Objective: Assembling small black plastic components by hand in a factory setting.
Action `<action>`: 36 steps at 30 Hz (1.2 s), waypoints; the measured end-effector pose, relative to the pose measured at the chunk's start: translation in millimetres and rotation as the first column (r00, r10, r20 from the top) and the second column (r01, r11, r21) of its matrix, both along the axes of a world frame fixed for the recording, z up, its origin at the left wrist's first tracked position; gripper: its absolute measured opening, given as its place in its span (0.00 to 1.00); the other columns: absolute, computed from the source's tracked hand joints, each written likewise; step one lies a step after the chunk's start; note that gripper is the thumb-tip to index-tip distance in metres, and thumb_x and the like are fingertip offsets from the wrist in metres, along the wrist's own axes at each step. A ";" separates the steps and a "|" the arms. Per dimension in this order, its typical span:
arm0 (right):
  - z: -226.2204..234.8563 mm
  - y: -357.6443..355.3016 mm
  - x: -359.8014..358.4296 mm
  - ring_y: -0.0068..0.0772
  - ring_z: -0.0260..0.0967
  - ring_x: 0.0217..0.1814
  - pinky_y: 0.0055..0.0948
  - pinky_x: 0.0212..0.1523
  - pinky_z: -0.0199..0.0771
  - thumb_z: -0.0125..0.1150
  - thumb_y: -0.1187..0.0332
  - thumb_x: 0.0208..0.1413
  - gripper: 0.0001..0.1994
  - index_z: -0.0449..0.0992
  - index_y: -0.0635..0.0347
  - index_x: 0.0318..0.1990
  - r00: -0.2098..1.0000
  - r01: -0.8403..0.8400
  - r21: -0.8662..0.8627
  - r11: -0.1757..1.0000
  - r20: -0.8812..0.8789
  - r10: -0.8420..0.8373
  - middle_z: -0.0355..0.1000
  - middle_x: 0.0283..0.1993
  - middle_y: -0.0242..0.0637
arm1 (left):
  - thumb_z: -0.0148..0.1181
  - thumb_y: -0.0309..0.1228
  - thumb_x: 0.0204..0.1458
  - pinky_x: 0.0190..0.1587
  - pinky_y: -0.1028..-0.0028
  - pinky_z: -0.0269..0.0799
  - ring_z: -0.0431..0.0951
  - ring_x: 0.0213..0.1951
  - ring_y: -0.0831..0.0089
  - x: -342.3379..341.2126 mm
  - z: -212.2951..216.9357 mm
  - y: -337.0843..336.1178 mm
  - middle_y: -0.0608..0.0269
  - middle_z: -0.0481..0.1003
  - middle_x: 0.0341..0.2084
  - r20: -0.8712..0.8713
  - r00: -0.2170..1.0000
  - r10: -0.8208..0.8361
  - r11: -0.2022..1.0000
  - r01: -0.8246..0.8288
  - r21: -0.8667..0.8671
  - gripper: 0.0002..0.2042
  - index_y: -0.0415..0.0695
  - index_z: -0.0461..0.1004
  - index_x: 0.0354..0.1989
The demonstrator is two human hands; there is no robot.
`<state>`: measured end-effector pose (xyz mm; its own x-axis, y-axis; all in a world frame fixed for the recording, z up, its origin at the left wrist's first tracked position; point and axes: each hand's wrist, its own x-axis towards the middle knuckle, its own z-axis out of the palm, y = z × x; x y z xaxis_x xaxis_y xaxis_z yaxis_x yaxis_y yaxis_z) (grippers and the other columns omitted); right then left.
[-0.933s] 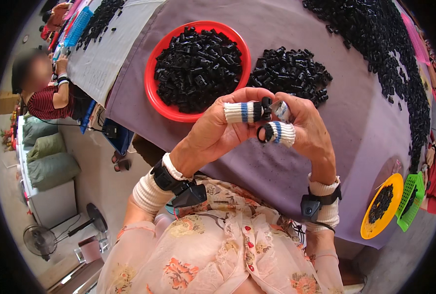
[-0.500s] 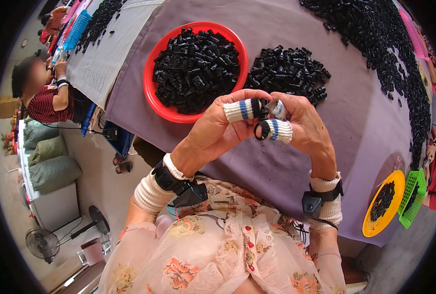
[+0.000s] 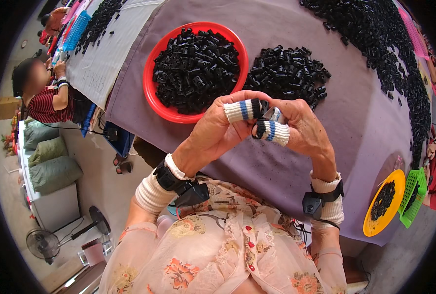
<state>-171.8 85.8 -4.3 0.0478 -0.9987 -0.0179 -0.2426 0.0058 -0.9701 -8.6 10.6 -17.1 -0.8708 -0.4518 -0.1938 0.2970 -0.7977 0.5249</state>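
Observation:
My two hands meet over the near side of the table, fingertips together. Striped knit covers wrap a finger of each. In my left hand [image 3: 210, 125], closed in a pinch, is a small black plastic part [image 3: 264, 109], mostly hidden by the fingers. My right hand [image 3: 306, 125] is also closed, around a small flat silvery piece [image 3: 275, 114] held against the black part; its exact kind is hidden. Just beyond my hands, a red basin [image 3: 154, 105] holds many similar black parts. A loose pile of black parts [image 3: 289, 73] lies beside it to the right.
A larger spread of black parts [image 3: 374, 44] covers the far right of the cloth-covered table [image 3: 218, 12]. Near the right edge are a yellow plate [image 3: 370, 228] and a green basket [image 3: 408, 215]. A person in a striped top [image 3: 51, 105] sits at the left.
My right thumb and covered finger have shifted slightly against the black part, and the silvery piece has tilted. My left hand has stayed nearly still.

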 end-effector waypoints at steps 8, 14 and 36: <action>-3.2 -1.8 0.8 0.20 0.55 0.17 0.23 0.18 0.55 0.67 0.54 0.37 0.20 0.72 0.64 0.25 0.999 0.047 -0.074 0.996 0.008 -0.047 0.61 0.15 0.30 | 0.52 0.30 0.52 0.41 0.73 0.73 0.75 0.38 0.73 0.0 5.8 0.0 0.57 0.73 0.37 -0.001 1.000 -0.006 1.000 0.006 0.005 0.16 0.36 0.65 0.47; 0.6 0.8 1.3 0.19 0.54 0.17 0.23 0.18 0.54 0.67 0.55 0.38 0.19 0.71 0.64 0.24 1.000 0.021 -0.033 0.999 0.008 -0.020 0.60 0.14 0.30 | 0.50 0.28 0.53 0.37 0.78 0.72 0.74 0.37 0.75 -0.1 3.1 2.8 0.58 0.72 0.37 0.007 1.000 0.004 1.000 -0.004 -0.024 0.13 0.37 0.68 0.45; 3.6 0.0 -1.0 0.19 0.57 0.19 0.22 0.20 0.58 0.68 0.57 0.36 0.18 0.71 0.63 0.23 0.999 0.028 -0.030 0.999 0.030 -0.027 0.63 0.17 0.29 | 0.52 0.30 0.52 0.41 0.72 0.73 0.76 0.37 0.73 -0.7 5.2 1.4 0.58 0.74 0.34 -0.023 1.000 0.001 1.000 -0.001 -0.023 0.15 0.37 0.66 0.47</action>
<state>-172.8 85.8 -0.8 0.0208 -0.9997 0.0131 -0.2143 -0.0172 -0.9766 -9.3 11.9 -11.8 -0.8746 -0.4566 -0.1632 0.3100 -0.7853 0.5359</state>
